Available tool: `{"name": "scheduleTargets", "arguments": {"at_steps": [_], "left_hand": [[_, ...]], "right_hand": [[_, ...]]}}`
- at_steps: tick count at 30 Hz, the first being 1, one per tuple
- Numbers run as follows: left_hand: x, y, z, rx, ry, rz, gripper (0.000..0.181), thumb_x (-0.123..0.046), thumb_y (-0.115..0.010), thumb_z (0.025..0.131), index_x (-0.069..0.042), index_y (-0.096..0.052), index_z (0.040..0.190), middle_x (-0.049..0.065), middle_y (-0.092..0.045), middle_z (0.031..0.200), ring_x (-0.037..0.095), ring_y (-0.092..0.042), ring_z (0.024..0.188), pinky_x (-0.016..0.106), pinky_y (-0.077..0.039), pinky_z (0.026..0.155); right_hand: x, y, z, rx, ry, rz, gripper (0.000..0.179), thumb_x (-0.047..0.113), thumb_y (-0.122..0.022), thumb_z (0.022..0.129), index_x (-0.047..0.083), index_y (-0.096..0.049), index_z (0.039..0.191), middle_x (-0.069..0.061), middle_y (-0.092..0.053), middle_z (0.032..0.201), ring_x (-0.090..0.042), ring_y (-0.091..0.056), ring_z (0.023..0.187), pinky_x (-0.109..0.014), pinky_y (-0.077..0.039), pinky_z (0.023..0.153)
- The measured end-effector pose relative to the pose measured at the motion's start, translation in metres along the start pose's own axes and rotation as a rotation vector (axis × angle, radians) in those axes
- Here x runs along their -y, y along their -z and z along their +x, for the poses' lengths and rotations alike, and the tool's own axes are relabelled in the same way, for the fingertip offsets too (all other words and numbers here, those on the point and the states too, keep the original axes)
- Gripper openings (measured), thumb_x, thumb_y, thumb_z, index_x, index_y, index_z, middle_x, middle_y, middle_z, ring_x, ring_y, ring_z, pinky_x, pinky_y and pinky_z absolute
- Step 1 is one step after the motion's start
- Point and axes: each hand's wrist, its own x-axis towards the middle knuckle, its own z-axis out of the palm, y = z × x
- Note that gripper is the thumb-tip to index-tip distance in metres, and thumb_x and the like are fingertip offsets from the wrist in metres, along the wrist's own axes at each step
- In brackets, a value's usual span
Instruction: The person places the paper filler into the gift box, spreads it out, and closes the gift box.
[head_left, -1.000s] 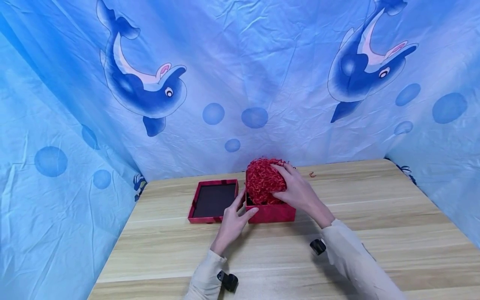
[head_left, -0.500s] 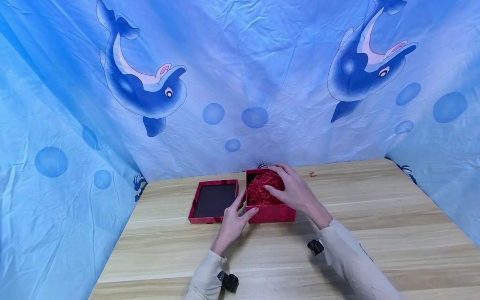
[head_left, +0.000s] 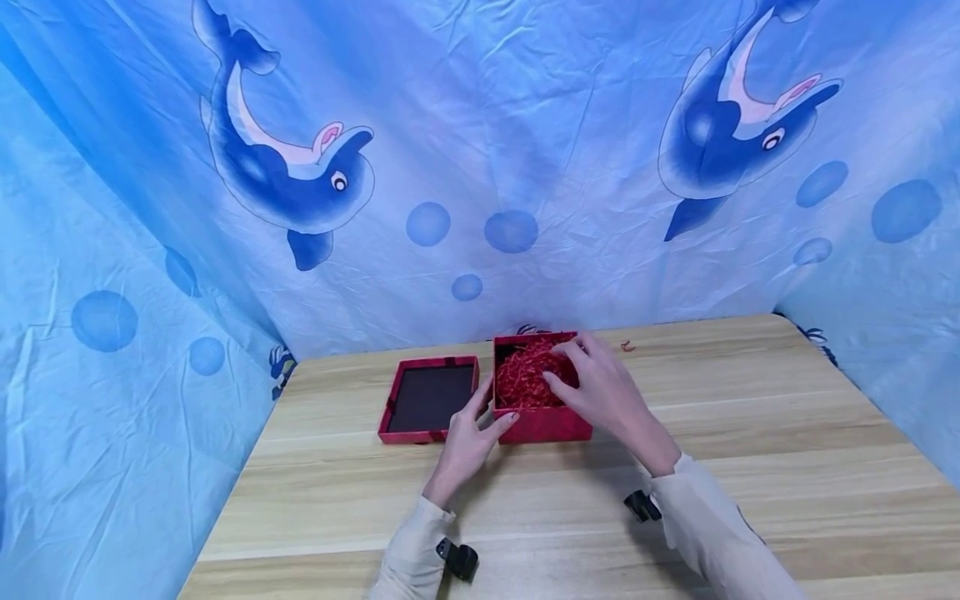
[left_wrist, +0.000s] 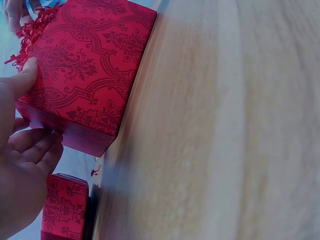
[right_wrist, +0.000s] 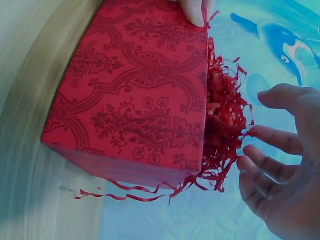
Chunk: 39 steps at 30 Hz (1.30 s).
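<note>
A red patterned box (head_left: pixel 544 426) sits with its top off near the table's back edge. Crinkled red paper shreds (head_left: pixel 522 379) fill it, and in the right wrist view the shreds (right_wrist: pixel 227 115) bulge past the rim. My left hand (head_left: pixel 465 442) holds the box's near left corner, thumb on the front by the rim and fingers along the left side. My right hand (head_left: pixel 606 392) is over the box's right part. Its fingers are spread and loosely bent, with fingertips at the edge of the shreds. The far inside of the box looks dark.
The box's lid (head_left: pixel 429 398) lies upturned left of the box, black inside. A loose red shred (head_left: pixel 627 346) is on the wooden table (head_left: pixel 735 433) to the right. Blue dolphin-print cloth (head_left: pixel 510 167) hangs behind and at both sides.
The shreds heaped above the rim have gone down into the box. My right hand lowered with them, then lifted slightly and loosened. My left hand stays at the corner.
</note>
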Motion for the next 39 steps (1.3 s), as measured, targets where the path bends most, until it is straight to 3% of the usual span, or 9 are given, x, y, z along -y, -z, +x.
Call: {"name": "scheduleTargets", "arguments": {"at_steps": [5,10,16,20,27,35,39], "left_hand": [[0.000,0.001,0.000,-0.003,-0.002,-0.006,0.076,-0.027,-0.075,0.098,-0.012,-0.036,0.162,0.016,-0.037,0.162,0.045,-0.047,0.137,0.049,-0.047,0.106],[0.001,0.000,0.000,-0.006,-0.005,-0.016,0.075,-0.026,-0.074,0.099,-0.014,-0.037,0.162,0.014,-0.038,0.162,0.044,-0.046,0.138,0.048,-0.047,0.107],[0.000,-0.001,0.000,-0.011,0.001,-0.033,0.074,-0.025,-0.075,0.098,-0.016,-0.038,0.162,0.012,-0.040,0.161,0.044,-0.046,0.138,0.047,-0.046,0.108],[0.000,-0.001,0.001,-0.019,0.001,-0.025,0.074,-0.025,-0.076,0.098,-0.016,-0.039,0.161,0.012,-0.042,0.160,0.043,-0.047,0.137,0.047,-0.047,0.107],[0.000,-0.001,0.000,-0.014,0.001,-0.024,0.075,-0.025,-0.076,0.098,-0.016,-0.038,0.162,0.012,-0.041,0.161,0.044,-0.047,0.137,0.048,-0.047,0.107],[0.001,-0.003,0.002,-0.015,-0.005,-0.028,0.075,-0.024,-0.076,0.097,-0.016,-0.039,0.162,0.013,-0.041,0.160,0.043,-0.048,0.137,0.047,-0.047,0.106],[0.001,-0.002,0.002,-0.019,-0.019,-0.014,0.075,-0.025,-0.076,0.097,-0.016,-0.039,0.161,0.012,-0.041,0.160,0.042,-0.048,0.137,0.049,-0.047,0.107]], "right_hand": [[0.004,-0.007,0.004,0.184,-0.046,-0.028,0.022,0.025,-0.077,0.095,0.007,-0.070,0.104,-0.003,-0.061,0.095,-0.017,-0.056,0.078,-0.036,-0.053,0.067],[0.004,-0.019,0.019,0.347,-0.096,-0.016,0.021,0.025,-0.076,0.097,0.008,-0.069,0.107,-0.003,-0.064,0.098,-0.016,-0.058,0.080,-0.039,-0.055,0.071],[0.003,-0.034,0.038,0.477,-0.168,0.042,0.021,0.021,-0.075,0.098,0.005,-0.070,0.110,-0.003,-0.067,0.095,-0.015,-0.058,0.077,-0.035,-0.055,0.071],[0.000,-0.043,0.042,0.529,-0.175,0.060,0.018,0.016,-0.073,0.099,0.002,-0.075,0.110,-0.004,-0.072,0.094,-0.012,-0.058,0.071,-0.033,-0.054,0.072],[-0.001,-0.042,0.041,0.538,-0.182,0.064,0.022,0.020,-0.069,0.102,0.003,-0.078,0.114,-0.003,-0.075,0.097,-0.012,-0.057,0.068,-0.032,-0.051,0.069],[0.006,-0.019,0.015,0.297,-0.104,0.137,0.025,0.024,-0.067,0.103,0.005,-0.077,0.117,-0.006,-0.069,0.112,-0.020,-0.063,0.096,-0.044,-0.056,0.086],[0.013,-0.015,0.002,0.252,0.007,0.144,0.026,0.026,-0.069,0.101,0.006,-0.077,0.116,-0.007,-0.066,0.115,-0.024,-0.063,0.104,-0.048,-0.056,0.091]]}}
